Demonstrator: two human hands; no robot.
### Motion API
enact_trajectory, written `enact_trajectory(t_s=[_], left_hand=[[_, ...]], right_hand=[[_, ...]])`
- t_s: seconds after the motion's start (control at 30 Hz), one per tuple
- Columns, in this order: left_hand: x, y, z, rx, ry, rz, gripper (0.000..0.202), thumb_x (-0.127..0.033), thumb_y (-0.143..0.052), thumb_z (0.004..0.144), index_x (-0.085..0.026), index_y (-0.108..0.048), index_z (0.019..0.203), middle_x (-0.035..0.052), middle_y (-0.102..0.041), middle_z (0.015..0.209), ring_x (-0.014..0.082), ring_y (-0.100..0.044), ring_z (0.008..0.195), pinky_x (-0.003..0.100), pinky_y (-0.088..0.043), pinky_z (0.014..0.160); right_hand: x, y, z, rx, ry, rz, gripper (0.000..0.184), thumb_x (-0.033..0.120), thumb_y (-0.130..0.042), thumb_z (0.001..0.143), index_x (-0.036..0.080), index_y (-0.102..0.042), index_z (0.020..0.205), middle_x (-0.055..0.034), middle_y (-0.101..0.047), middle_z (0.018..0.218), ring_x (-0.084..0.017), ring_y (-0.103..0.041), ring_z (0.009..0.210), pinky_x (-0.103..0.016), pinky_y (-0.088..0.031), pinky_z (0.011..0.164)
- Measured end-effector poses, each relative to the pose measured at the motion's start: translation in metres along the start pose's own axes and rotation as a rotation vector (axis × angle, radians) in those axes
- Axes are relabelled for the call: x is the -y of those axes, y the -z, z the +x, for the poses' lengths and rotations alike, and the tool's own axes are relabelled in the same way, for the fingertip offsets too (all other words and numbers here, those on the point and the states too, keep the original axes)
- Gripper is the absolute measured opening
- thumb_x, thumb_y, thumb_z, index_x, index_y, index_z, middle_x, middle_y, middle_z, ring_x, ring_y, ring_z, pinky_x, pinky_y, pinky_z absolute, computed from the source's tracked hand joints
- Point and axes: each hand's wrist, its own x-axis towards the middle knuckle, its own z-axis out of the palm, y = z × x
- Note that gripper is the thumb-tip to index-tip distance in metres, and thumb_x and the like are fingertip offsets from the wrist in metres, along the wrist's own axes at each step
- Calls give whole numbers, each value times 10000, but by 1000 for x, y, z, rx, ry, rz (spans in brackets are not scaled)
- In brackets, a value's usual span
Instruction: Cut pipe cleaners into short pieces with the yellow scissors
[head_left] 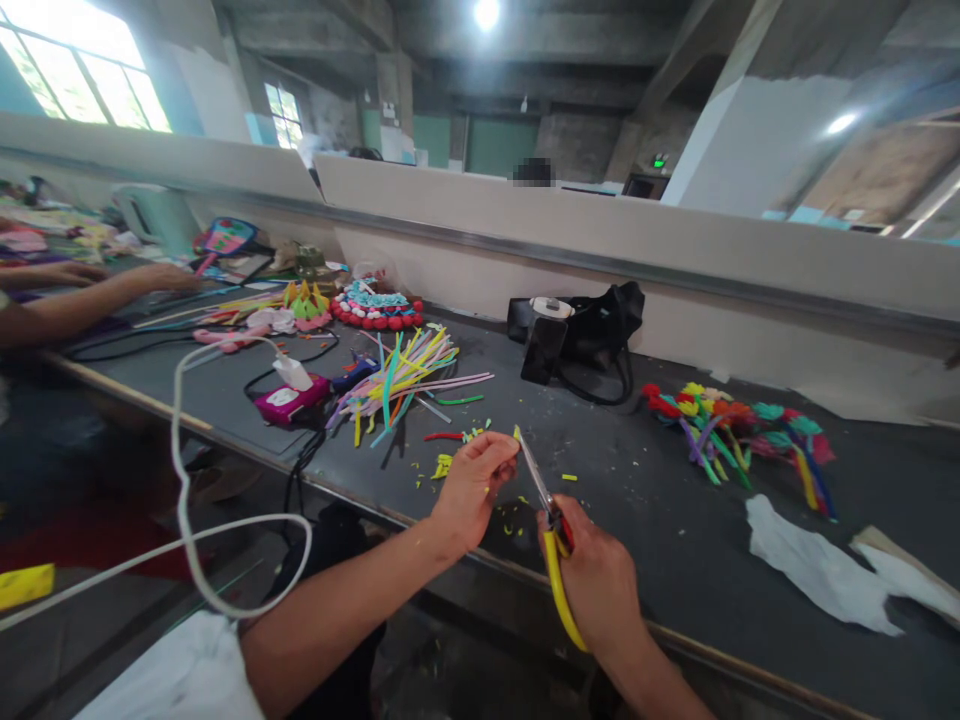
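Note:
My right hand [596, 570] grips a pair of scissors [538, 482] with yellow and red handles; the blades point up and away from me. My left hand [476, 490] is closed in a pinch at the blade tips. A small yellow pipe cleaner piece [517, 432] shows between its fingertips and the blades, mostly hidden. Yellow cut bits [442, 466] lie on the dark table just beyond my left hand, with more crumbs below the blades. A heap of coloured pipe cleaners [405, 375] lies farther back, left of centre.
A magenta power box [292, 400] with a white plug and cable [184, 470] is at the left. A black bag [611, 325] and phone [545, 350] stand by the partition. Colourful pipe cleaner flowers [735, 420] and white paper [814, 560] lie right. Another person's arms [97, 300] reach in left.

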Motion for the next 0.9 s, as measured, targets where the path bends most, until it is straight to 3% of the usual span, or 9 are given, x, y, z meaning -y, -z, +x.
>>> enact_trajectory(t_s=[0.27,0.43,0.6,0.67,0.73,0.83,0.9], left_hand=[[2,-1,-4,62,35,-5,138,-276,-668,714,-162,-605,671,-33,-494,623,72,-405,524,237,-394,591],[-2,6,-17,96,20,75,169,-277,-634,723,-172,-550,622,-38,-464,612,82,-395,524,249,-393,598],[-15,27,-35,82,-37,350,160,-291,-641,704,-165,-584,624,-36,-485,575,86,-418,533,217,-337,552],[-20,38,-39,69,-65,553,165,-318,-632,707,-161,-614,659,-38,-499,557,85,-431,521,209,-323,528],[-23,49,-40,52,-169,848,217,-361,-566,754,-162,-627,692,-35,-522,558,91,-449,515,209,-335,520],[-29,63,-36,13,-282,1039,199,-333,-571,745,-156,-634,678,-23,-563,588,100,-472,546,214,-344,535],[-33,71,-29,-20,-352,1139,147,-280,-585,727,-163,-638,656,-11,-591,627,113,-494,595,225,-359,578]], right_hand=[[-5,9,0,-12,-59,211,272,435,-451,918,215,-601,969,-9,-700,748,-158,-650,594,-233,-434,613],[-3,16,-9,100,-54,302,261,412,-449,906,211,-606,960,-15,-699,763,-167,-650,631,-246,-448,633],[5,18,-26,231,10,392,192,354,-501,849,210,-625,876,-13,-702,740,-165,-647,614,-238,-462,606],[10,23,-38,270,40,425,171,326,-511,828,208,-635,818,-6,-701,723,-156,-646,608,-226,-470,600],[14,29,-56,315,50,464,171,311,-514,815,203,-644,792,0,-703,718,-148,-649,611,-210,-477,595],[16,32,-90,386,-25,530,219,366,-517,813,198,-656,812,9,-692,683,-135,-633,563,-185,-458,518],[11,26,-114,287,-84,533,276,443,-517,800,205,-657,796,15,-674,645,-134,-619,541,-187,-452,510]])
